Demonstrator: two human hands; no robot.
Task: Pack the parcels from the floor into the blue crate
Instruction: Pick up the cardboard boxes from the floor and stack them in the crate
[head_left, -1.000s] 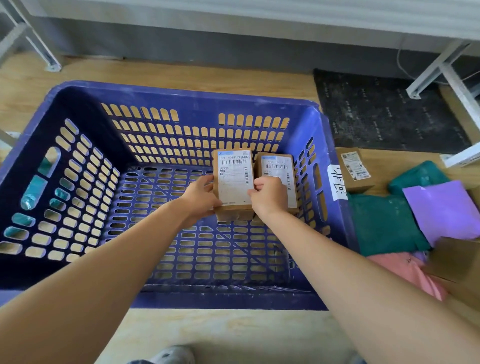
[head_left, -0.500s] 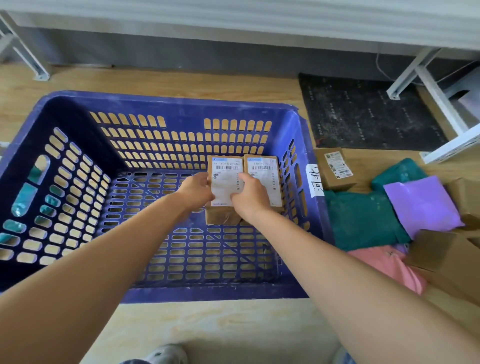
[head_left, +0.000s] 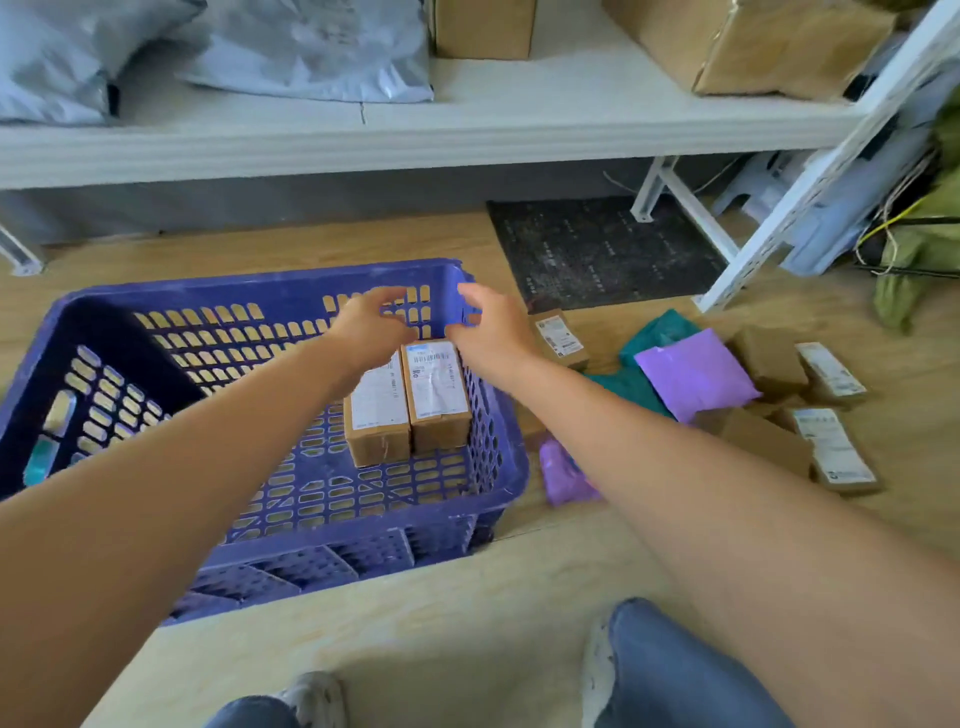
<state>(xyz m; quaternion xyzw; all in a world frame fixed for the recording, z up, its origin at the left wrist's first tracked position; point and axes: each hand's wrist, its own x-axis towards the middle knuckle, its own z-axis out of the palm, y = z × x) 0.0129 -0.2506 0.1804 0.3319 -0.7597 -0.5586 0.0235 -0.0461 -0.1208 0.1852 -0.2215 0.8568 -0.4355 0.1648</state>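
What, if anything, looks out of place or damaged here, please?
Nothing looks damaged. The boxes stand neatly side by side in the crate. Outside it is untidier: the purple bag overlaps the teal bag, and a crumpled bag lies beside the crate.

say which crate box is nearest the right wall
The box with the fully visible label, beside the right wall of the blue crate; the other box lies left.

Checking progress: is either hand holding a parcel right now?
No: the left hand and right hand hover open and empty above two cardboard boxes in the blue crate.
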